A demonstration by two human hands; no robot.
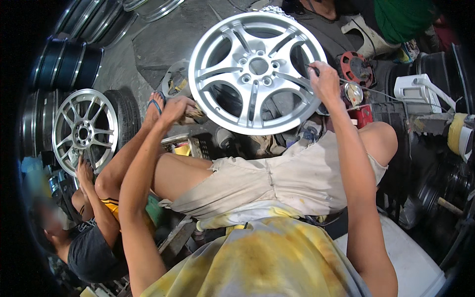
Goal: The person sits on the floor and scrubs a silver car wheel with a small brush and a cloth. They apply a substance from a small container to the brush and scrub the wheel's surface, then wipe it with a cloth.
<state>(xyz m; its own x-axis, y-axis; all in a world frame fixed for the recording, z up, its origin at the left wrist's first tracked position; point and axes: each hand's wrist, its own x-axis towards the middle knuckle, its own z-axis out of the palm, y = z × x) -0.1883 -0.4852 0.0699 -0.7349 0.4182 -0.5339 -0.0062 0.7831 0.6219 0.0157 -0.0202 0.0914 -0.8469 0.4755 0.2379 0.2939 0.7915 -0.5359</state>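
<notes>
Silver wheel [257, 78] is before our lap [277, 180], facing us. Our L hand [179, 107] grips a brownish rag [192, 115], lower-L edge; our R hand [327, 87], well apart, pinches a dark item [312, 71] (hard to ID), R edge. Far L: co-worker's hand [85, 172] at 2nd wheel [99, 131].

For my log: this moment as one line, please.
left hand: brownish item, beside wheel; right hand: dark item, at wheel's right rim; nearby: co-worker's hand at other wheel
</notes>
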